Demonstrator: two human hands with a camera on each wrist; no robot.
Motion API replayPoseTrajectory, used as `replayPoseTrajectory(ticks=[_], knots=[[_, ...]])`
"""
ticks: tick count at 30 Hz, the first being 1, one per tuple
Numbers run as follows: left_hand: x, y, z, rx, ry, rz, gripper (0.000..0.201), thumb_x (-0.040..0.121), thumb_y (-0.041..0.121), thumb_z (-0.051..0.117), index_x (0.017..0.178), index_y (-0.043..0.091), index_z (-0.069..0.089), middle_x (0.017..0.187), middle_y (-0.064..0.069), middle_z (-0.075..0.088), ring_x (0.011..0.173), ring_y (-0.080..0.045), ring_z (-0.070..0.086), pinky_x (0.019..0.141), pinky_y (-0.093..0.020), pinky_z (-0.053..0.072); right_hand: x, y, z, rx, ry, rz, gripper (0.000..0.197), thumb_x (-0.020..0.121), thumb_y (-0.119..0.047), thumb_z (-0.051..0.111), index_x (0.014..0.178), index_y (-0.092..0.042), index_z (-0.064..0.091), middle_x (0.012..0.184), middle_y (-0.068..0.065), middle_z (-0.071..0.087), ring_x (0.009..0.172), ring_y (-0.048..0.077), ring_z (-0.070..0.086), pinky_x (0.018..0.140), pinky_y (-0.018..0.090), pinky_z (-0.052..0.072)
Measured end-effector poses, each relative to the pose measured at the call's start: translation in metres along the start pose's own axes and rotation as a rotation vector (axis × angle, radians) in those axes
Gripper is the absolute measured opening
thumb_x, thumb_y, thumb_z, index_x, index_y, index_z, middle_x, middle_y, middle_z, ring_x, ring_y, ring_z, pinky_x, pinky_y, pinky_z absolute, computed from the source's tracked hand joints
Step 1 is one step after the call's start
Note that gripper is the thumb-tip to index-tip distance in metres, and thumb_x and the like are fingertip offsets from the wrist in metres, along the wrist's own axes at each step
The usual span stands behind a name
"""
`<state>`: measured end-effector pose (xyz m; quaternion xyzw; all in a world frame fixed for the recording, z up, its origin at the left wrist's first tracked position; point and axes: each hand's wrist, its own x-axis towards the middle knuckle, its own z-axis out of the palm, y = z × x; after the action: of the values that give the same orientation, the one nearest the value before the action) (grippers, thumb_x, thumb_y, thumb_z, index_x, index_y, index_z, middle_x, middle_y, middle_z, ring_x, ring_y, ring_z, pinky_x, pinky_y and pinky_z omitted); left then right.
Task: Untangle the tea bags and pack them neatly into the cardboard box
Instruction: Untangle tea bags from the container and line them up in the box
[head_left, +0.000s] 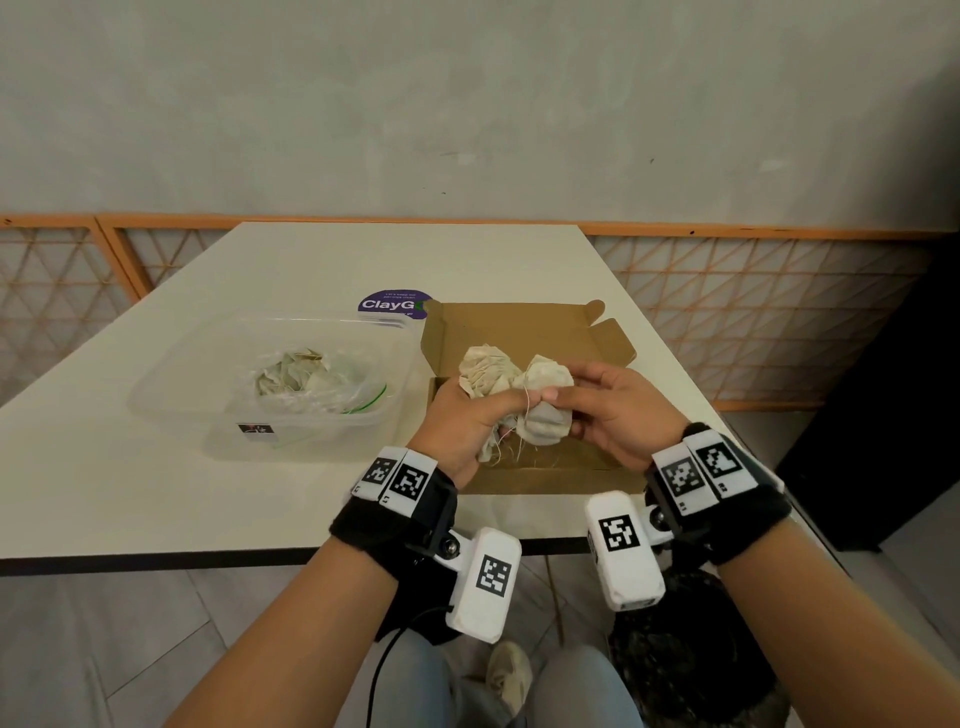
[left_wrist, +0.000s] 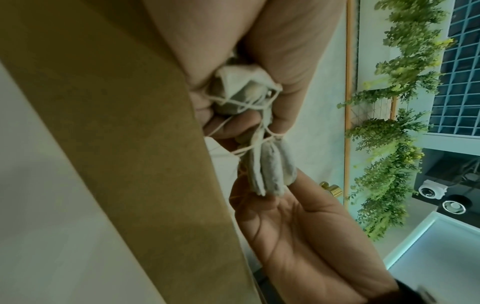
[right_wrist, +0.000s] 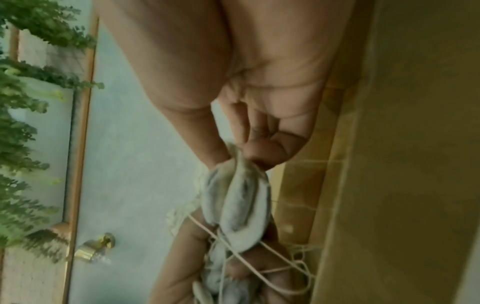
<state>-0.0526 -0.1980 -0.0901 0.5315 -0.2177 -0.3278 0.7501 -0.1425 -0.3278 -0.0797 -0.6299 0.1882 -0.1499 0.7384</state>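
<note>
While both hands work over the open cardboard box (head_left: 524, 332) near the table's (head_left: 156, 493) front edge, the left hand (head_left: 462, 421) clenches the knotted tea bags (head_left: 498, 374), the right hand (head_left: 618, 410) pinching one (strings still snarled); apparently nothing is packed yet.

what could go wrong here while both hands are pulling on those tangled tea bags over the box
The strings are knotted tight between the bags; if the right hand tugs its bag hard, the thin paper may tear and spill tea. The left hand grips its clump in a fist, which may crush the bags. A freed bag could also drop outside the box.
</note>
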Motion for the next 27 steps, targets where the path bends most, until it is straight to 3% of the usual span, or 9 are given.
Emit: replayPoseTrajectory(ticks=[4, 6, 7, 10, 15, 18, 23, 25, 27], knots=[[-0.003, 0.004, -0.002, -0.004, 0.011, 0.024, 0.053, 0.066, 0.010, 0.078, 0.112, -0.010, 0.060, 0.111, -0.032, 0.064, 0.102, -0.042, 0.063, 0.090, -0.050, 0.048, 0.003, -0.021, 0.004, -0.419, -0.039, -0.003, 0.012, 0.081, -0.012, 0.067, 0.090, -0.021, 0.068, 0.082, -0.001, 0.067, 0.067, 0.008, 0.056, 0.054, 0.017, 0.040], [-0.005, 0.008, -0.006, -0.001, 0.054, 0.065, 0.046, 0.071, 0.015, 0.078, 0.106, -0.008, 0.060, 0.098, -0.029, 0.066, 0.088, -0.035, 0.063, 0.073, -0.041, 0.049, 0.004, -0.033, 0.005, -0.567, -0.040, 0.004, 0.008, 0.081, -0.014, 0.068, 0.083, -0.021, 0.067, 0.074, -0.003, 0.063, 0.056, 0.002, 0.053, 0.051, 0.016, 0.039], [-0.006, 0.011, -0.009, -0.017, 0.084, 0.089, 0.033, 0.077, 0.014, 0.075, 0.101, -0.003, 0.060, 0.088, -0.021, 0.068, 0.081, -0.030, 0.064, 0.064, -0.034, 0.047, 0.005, -0.039, 0.005, -0.623, -0.044, 0.008, 0.006, 0.081, -0.013, 0.068, 0.084, -0.018, 0.066, 0.073, -0.002, 0.063, 0.053, 0.001, 0.053, 0.050, 0.016, 0.040], [-0.014, 0.019, -0.025, -0.103, 0.126, 0.134, 0.020, 0.082, 0.014, 0.068, 0.098, 0.009, 0.059, 0.077, -0.002, 0.065, 0.071, -0.014, 0.067, 0.055, -0.026, 0.039, 0.009, -0.057, 0.008, -0.787, -0.072, 0.025, 0.011, 0.084, -0.012, 0.065, 0.095, -0.013, 0.065, 0.082, 0.003, 0.065, 0.062, 0.007, 0.059, 0.051, 0.015, 0.047], [-0.030, 0.012, -0.045, -0.161, 0.208, 0.121, 0.025, 0.076, 0.013, 0.074, 0.095, 0.011, 0.058, 0.074, -0.001, 0.059, 0.063, -0.010, 0.064, 0.053, -0.026, 0.037, 0.022, -0.079, 0.026, -0.923, -0.149, 0.033, 0.009, 0.082, -0.008, 0.067, 0.081, -0.015, 0.063, 0.091, 0.013, 0.069, 0.076, 0.021, 0.062, 0.070, 0.029, 0.053], [-0.033, 0.006, -0.049, -0.147, 0.273, 0.151, 0.020, 0.067, 0.019, 0.075, 0.072, 0.016, 0.055, 0.064, 0.001, 0.054, 0.056, -0.014, 0.051, 0.045, -0.024, 0.035, 0.031, -0.086, 0.042, -1.051, -0.184, 0.028, 0.009, 0.081, -0.010, 0.067, 0.079, -0.017, 0.062, 0.078, 0.003, 0.067, 0.066, 0.013, 0.062, 0.058, 0.020, 0.051], [-0.035, 0.004, -0.050, -0.084, 0.349, 0.186, 0.022, 0.079, 0.009, 0.073, 0.079, 0.015, 0.052, 0.062, 0.005, 0.053, 0.053, -0.009, 0.049, 0.044, -0.019, 0.037, 0.048, -0.099, 0.046, -1.297, -0.140, 0.000, 0.010, 0.081, -0.011, 0.066, 0.077, -0.018, 0.061, 0.082, 0.004, 0.069, 0.063, 0.008, 0.063, 0.053, 0.019, 0.046], [-0.033, 0.005, -0.052, -0.020, 0.351, 0.213, 0.026, 0.078, 0.009, 0.074, 0.074, 0.015, 0.049, 0.055, 0.011, 0.052, 0.049, -0.005, 0.048, 0.047, -0.019, 0.038, 0.051, -0.101, 0.043, -1.332, -0.142, 0.023, 0.009, 0.081, -0.012, 0.067, 0.079, -0.018, 0.062, 0.086, 0.005, 0.069, 0.065, 0.008, 0.063, 0.056, 0.020, 0.047], [-0.030, 0.005, -0.057, 0.051, 0.396, 0.239, 0.026, 0.079, 0.009, 0.075, 0.076, 0.018, 0.051, 0.062, 0.010, 0.055, 0.051, -0.002, 0.051, 0.052, -0.018, 0.040, 0.051, -0.098, 0.042, -1.320, -0.180, 0.057, 0.008, 0.081, -0.012, 0.067, 0.081, -0.018, 0.062, 0.087, 0.005, 0.069, 0.067, 0.009, 0.063, 0.057, 0.020, 0.047]])
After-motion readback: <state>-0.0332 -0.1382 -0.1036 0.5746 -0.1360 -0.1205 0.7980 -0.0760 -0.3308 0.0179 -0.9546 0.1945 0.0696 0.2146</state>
